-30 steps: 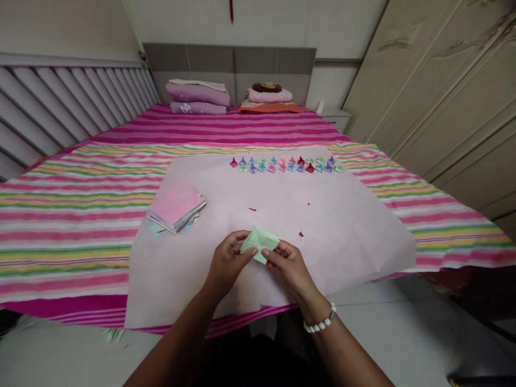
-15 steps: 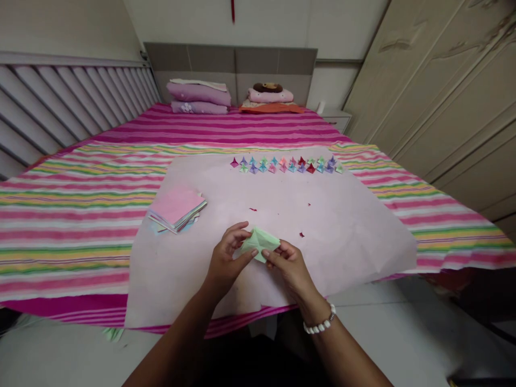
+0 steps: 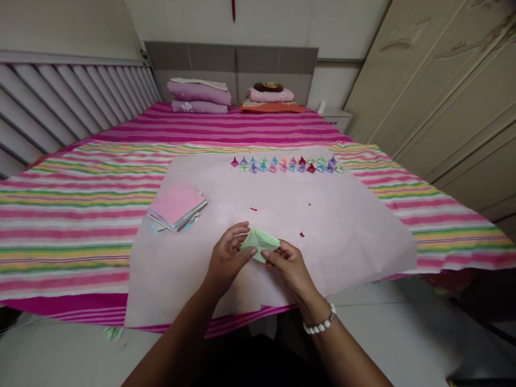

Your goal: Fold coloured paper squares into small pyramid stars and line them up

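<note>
A light green piece of folded origami paper (image 3: 262,241) is held between my two hands, above the near part of a large pale sheet (image 3: 355,231). My left hand (image 3: 229,252) pinches its left side, thumb on the near face and fingers partly hidden behind. On the other side, my right hand (image 3: 288,263) grips the right corner, with the thumb pressed on the front. Creases meet near the middle of the green paper. A white bead bracelet (image 3: 320,325) circles my right wrist.
Two rows of small folded paper pieces (image 3: 283,165) stand at the sheet's far edge. To the left lies a stack of coloured square papers (image 3: 177,207). Tiny red scraps (image 3: 302,234) dot the sheet, which covers part of a striped bedspread (image 3: 64,231).
The upper part of the green paper has tipped slightly, so its top flap looks flatter. Both hands keep nearly the same place and hold.
</note>
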Motion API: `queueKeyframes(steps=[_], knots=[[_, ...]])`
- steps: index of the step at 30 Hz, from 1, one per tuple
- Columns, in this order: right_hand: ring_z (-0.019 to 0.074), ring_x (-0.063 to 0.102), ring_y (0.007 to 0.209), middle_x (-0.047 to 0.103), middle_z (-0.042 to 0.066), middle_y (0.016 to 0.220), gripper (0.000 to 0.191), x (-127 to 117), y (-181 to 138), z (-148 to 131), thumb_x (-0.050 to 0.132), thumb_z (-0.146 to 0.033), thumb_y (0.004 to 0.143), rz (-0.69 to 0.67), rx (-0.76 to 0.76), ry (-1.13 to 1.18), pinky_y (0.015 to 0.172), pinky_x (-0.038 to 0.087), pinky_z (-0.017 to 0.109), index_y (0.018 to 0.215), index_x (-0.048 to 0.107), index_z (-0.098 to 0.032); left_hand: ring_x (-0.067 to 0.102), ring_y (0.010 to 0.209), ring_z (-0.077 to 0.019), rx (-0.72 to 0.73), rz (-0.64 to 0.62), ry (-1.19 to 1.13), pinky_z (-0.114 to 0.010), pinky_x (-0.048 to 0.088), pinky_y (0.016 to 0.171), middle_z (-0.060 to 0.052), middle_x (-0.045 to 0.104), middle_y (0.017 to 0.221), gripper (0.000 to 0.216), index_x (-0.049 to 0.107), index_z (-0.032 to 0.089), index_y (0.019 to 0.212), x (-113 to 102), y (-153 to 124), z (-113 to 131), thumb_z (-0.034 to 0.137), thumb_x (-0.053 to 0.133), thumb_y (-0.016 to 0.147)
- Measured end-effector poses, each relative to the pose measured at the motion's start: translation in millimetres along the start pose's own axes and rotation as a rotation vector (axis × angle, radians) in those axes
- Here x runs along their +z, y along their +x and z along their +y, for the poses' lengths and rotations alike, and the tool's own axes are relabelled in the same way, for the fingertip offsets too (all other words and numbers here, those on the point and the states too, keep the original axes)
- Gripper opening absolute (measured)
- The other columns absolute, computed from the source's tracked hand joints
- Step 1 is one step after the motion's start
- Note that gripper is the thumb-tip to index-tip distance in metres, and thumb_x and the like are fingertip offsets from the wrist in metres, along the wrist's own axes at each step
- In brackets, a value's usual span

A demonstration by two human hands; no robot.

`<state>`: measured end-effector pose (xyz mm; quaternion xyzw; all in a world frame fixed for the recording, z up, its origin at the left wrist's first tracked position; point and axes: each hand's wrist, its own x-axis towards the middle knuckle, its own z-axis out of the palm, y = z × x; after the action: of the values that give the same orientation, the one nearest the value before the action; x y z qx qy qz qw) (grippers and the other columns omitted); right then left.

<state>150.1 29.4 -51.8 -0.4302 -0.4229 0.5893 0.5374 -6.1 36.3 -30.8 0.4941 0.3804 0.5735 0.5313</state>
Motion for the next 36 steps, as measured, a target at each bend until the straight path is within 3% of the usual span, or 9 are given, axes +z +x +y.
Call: queueKeyframes(steps=[5, 10, 13, 16, 21, 30, 36], knots=[[0.0106, 0.048, 0.049, 0.054, -0.005, 0.053, 0.025, 1, 0, -1, 0.08, -0.038, 0.064, 0.0, 0.0, 0.001, 0.049, 0.037, 0.023, 0.073, 0.067, -0.019, 0.063, 0.101, -0.019, 0.007, -0.013, 0.002, -0.032, 0.051, 0.084, -0.011, 0.052, 0.133, 0.035, 0.061, 0.02, 0.096, -1, 0, 0, 0.02, 0.078, 0.066], [0.0107, 0.048, 0.049, 0.055, -0.004, 0.054, 0.024, 1, 0, -2, 0.08, -0.037, 0.065, -0.003, 0.008, 0.009, 0.05, 0.038, 0.023, 0.076, 0.069, -0.019, 0.061, 0.109, -0.0226, 0.01, -0.025, 0.05, -0.034, 0.049, 0.089, -0.012, 0.058, 0.128, 0.025, 0.061, 0.017, 0.082, -1, 0, -3, 0.024, 0.078, 0.066], [0.0111, 0.049, 0.049, 0.056, -0.004, 0.055, 0.026, 2, 0, -3, 0.08, -0.038, 0.065, -0.008, 0.011, 0.018, 0.05, 0.038, 0.024, 0.078, 0.07, -0.019, 0.065, 0.094, -0.0209, -0.063, -0.036, 0.09, -0.033, 0.051, 0.083, -0.009, 0.07, 0.104, 0.024, 0.064, 0.017, 0.083, 0, -1, -1, 0.03, 0.077, 0.069], [0.0102, 0.049, 0.05, 0.057, -0.004, 0.057, 0.025, 3, -1, -4, 0.079, -0.037, 0.066, -0.021, 0.024, 0.041, 0.051, 0.037, 0.023, 0.078, 0.07, -0.018, 0.065, 0.076, -0.0176, -0.132, -0.026, 0.143, -0.03, 0.051, 0.072, -0.004, 0.071, 0.081, 0.024, 0.068, 0.016, 0.086, 1, -3, 3, 0.034, 0.075, 0.071], [0.009, 0.047, 0.048, 0.056, -0.004, 0.054, 0.022, 5, -1, -7, 0.077, -0.036, 0.07, -0.031, 0.038, 0.098, 0.05, 0.035, 0.023, 0.074, 0.067, -0.017, 0.065, 0.066, -0.0168, -0.16, -0.007, 0.133, -0.029, 0.052, 0.064, -0.001, 0.071, 0.073, 0.022, 0.07, 0.016, 0.083, 4, -4, 5, 0.033, 0.075, 0.07], [0.0101, 0.046, 0.046, 0.057, -0.003, 0.048, 0.018, 3, -3, -9, 0.071, -0.033, 0.072, -0.023, 0.077, 0.133, 0.051, 0.036, 0.024, 0.068, 0.063, -0.018, 0.064, 0.072, -0.0174, -0.047, -0.091, 0.229, -0.029, 0.051, 0.067, -0.003, 0.072, 0.077, 0.012, 0.076, 0.021, 0.076, -3, -4, 6, 0.024, 0.065, 0.074], [0.012, 0.049, 0.048, 0.058, -0.002, 0.05, 0.013, 3, -3, -13, 0.066, -0.029, 0.072, -0.015, 0.096, 0.158, 0.052, 0.037, 0.025, 0.066, 0.062, -0.018, 0.066, 0.086, -0.0213, -0.039, -0.15, 0.224, -0.034, 0.051, 0.078, -0.005, 0.073, 0.087, 0.018, 0.077, 0.021, 0.088, -5, -5, 8, 0.027, 0.064, 0.077]])
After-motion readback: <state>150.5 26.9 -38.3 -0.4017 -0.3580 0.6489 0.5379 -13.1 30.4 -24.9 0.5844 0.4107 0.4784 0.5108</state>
